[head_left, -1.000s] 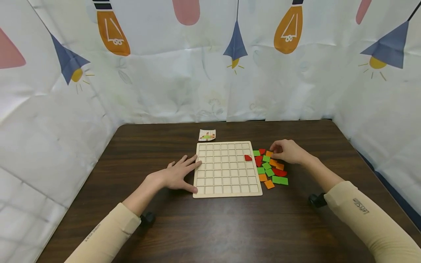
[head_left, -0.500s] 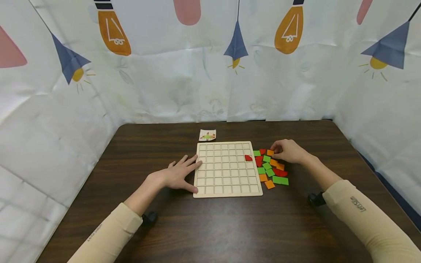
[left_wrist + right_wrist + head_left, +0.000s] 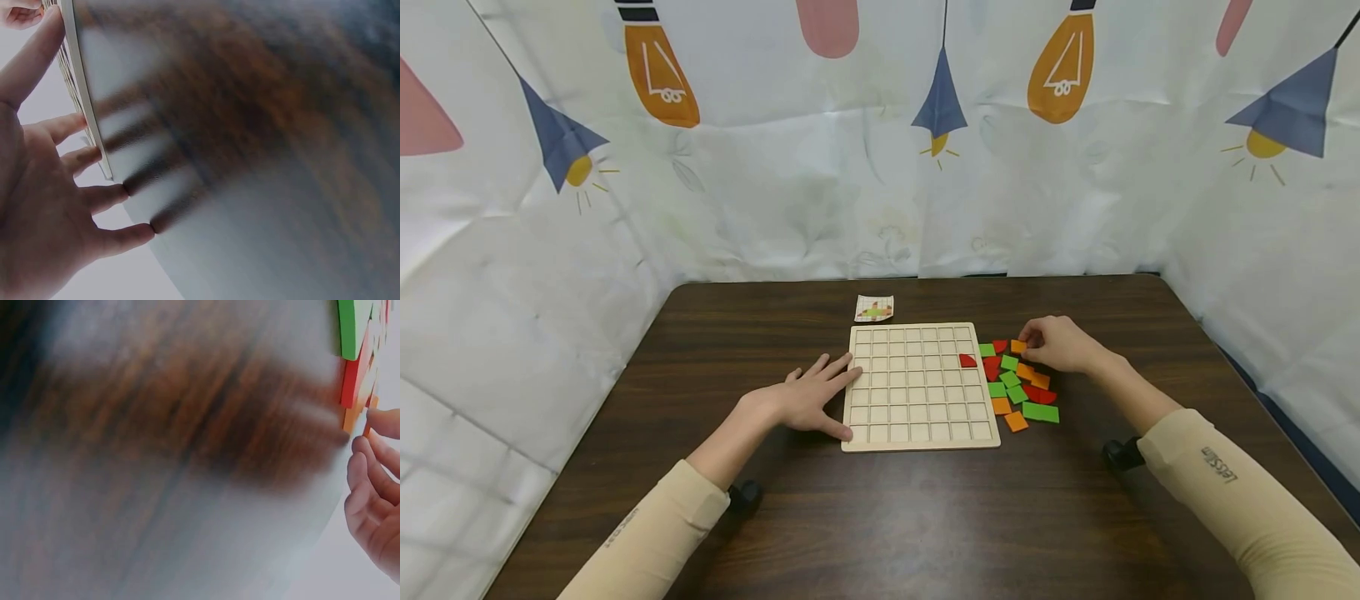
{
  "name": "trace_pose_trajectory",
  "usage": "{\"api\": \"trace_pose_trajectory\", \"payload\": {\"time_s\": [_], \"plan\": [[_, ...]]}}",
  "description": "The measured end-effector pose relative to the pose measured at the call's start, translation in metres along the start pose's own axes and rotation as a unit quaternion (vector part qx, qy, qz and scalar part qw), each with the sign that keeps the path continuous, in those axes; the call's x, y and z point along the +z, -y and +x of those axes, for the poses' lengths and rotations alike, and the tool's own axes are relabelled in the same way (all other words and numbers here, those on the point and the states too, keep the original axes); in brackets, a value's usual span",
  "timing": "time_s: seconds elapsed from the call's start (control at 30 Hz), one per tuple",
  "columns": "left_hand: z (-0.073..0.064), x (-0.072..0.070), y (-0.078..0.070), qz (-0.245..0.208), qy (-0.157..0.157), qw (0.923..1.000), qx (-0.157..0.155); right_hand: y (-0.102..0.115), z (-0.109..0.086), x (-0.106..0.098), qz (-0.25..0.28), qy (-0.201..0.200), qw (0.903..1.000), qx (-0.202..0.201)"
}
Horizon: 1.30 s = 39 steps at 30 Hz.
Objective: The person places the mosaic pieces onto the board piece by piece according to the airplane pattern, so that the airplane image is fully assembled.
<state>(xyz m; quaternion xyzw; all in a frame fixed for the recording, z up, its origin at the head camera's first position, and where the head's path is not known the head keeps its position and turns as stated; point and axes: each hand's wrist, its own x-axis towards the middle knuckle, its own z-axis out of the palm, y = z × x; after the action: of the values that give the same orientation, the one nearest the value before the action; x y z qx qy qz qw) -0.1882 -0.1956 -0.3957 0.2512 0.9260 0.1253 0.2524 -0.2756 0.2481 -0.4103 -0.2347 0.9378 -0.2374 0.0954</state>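
A pale wooden grid board point(image 3: 917, 445) lies flat on the table, with one red quarter-round tile point(image 3: 967, 361) in a cell near its right side. Spread straight, the fingers of my left hand point(image 3: 801, 402) touch the board's left edge with thumb and fingertips; in the left wrist view two fingertips rest on the table beside it. At the far end of the tile pile, my right hand point(image 3: 1060, 344) pinches an orange square tile point(image 3: 1018, 346) between thumb and fingertip. The right wrist view shows this tile point(image 3: 368, 422) edge-on, partly hidden by the fingers.
Loose green tiles point(image 3: 1041, 412), red tiles point(image 3: 1040, 394) and orange tiles point(image 3: 1016, 422) lie along the board's right edge, some overlapping. Behind the board sits a small picture card point(image 3: 874, 309). A printed white curtain point(image 3: 820, 192) surrounds the dark table point(image 3: 880, 533).
The orange tile at my right fingertips has shifted slightly and looks a little raised and tilted. My left hand has kept its place on the board.
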Motion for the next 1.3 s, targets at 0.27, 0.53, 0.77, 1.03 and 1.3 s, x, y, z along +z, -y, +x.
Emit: {"api": "trace_pose_trajectory", "payload": {"time_s": [0.27,0.53,0.77,1.03,1.3], "plan": [[0.000,-0.002,-0.002,-0.002,0.009,0.9999,-0.005,0.004,0.002,-0.003,-0.002,-0.006,1.0000,-0.003],[0.002,-0.002,-0.004,-0.010,0.014,0.9998,-0.008,0.015,0.002,0.002,0.001,-0.005,0.9997,-0.022],[0.002,-0.003,-0.004,-0.011,0.012,0.9998,-0.013,0.025,0.003,0.009,0.024,0.001,0.9991,-0.034],[0.003,-0.002,-0.005,-0.005,0.013,0.9998,-0.016,0.034,0.001,0.016,0.041,0.007,0.9978,-0.052],[0.003,-0.003,-0.005,-0.010,0.013,0.9997,-0.017,0.046,0.001,0.023,0.055,0.032,0.9952,-0.074]]}}
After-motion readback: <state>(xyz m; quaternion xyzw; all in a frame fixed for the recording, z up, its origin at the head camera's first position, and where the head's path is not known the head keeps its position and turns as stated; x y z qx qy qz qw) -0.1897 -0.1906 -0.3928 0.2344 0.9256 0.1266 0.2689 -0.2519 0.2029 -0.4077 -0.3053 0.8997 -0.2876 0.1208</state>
